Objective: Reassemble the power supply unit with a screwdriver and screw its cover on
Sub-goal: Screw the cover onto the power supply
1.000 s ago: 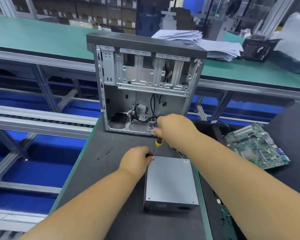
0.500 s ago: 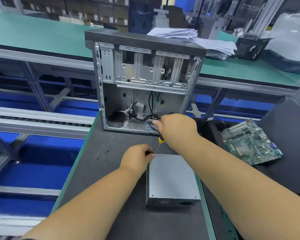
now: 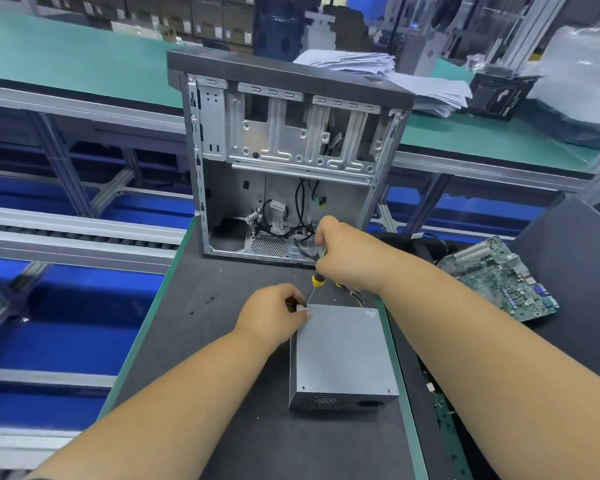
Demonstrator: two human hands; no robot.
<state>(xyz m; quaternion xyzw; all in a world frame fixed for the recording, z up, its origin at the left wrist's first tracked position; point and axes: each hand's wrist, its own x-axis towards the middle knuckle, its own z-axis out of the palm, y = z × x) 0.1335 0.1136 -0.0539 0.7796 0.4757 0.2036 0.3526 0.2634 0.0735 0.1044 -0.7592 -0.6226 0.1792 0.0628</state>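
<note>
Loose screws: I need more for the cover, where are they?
In the head view, small black screws lie on the dark mat, left of the left hand and the power supply.

The power supply (image 3: 342,351) is cased in matt grey sheet metal, smooth on top and perforated on its near face, and the open case (image 3: 288,161) is made of bare stamped metal with a dull silvery sheen under a dark matt lid. The mat (image 3: 194,341) is seen as dark, matt and faintly grainy, while the screwdriver (image 3: 315,285) is fitted with a glossy yellow-and-black plastic handle and a thin metal shaft. The circuit board (image 3: 499,278) is finished in green laminate, and the stacked sheets (image 3: 368,64) are of white paper.
</note>
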